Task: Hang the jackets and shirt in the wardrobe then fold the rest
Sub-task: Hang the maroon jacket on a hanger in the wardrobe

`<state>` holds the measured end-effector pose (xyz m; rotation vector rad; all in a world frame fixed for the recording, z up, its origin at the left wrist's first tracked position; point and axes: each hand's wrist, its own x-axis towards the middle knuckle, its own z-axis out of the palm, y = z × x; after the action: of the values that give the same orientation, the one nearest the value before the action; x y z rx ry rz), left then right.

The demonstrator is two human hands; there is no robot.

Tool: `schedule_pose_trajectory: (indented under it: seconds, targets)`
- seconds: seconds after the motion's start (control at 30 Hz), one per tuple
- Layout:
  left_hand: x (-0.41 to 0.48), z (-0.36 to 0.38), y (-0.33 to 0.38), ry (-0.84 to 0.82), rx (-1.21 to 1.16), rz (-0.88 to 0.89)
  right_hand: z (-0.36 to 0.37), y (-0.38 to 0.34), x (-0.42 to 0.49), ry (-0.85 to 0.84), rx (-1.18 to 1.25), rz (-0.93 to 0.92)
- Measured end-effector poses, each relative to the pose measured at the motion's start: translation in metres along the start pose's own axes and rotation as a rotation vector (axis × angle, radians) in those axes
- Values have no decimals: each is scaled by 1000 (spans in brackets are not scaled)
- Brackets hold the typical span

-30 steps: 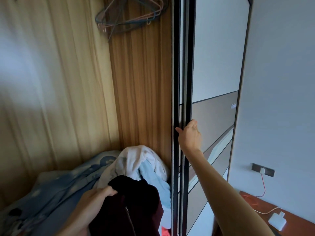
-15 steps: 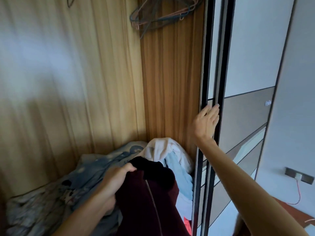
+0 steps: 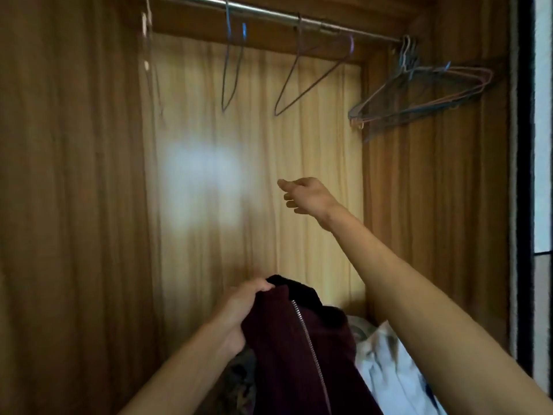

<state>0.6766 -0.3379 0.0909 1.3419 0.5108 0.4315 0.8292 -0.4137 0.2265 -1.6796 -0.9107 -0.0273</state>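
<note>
Gripping the jacket (image 3: 299,339) by its dark collar, your left hand (image 3: 239,313) is clenched on the cloth at the near centre of the view, which keeps the zip side facing you and the shoulders free to take a hanger. The rest of the jacket hangs down below your fist, out of the bottom of the view.

Your right hand (image 3: 308,196) is raised in mid-air inside the wardrobe, fingers loosely curled and holding nothing, well below the rail (image 3: 269,13) that runs across the top. It points toward the two lone wire hangers: one (image 3: 232,61) at far left of centre, one (image 3: 311,73) just right of it. My guess is you are going for the nearer of these, since each hangs alone and should lift off cleanly (the bunch of hangers (image 3: 419,94) at the far right looks tangled together and would likely come away in a clump).

Pale clothes (image 3: 386,363) lie heaped on the wardrobe floor at the near right, under your right forearm, waiting their turn. Nothing is hung on the rail yet, so the task looks to be at its very start.
</note>
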Motion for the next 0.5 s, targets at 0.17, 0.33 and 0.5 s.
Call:
schedule_pose_trajectory:
  seconds: [0.17,0.33,0.5]
  targets:
    - [2,-23,73,50,-86,108,24,-77,41,-164,517,-10]
    - [-3,-47,138,160,-113,236,33,-151,57,-400,750,-32]
    - [-11,-64,176,200,-22,322,70,-230,54,-553,787,-43]
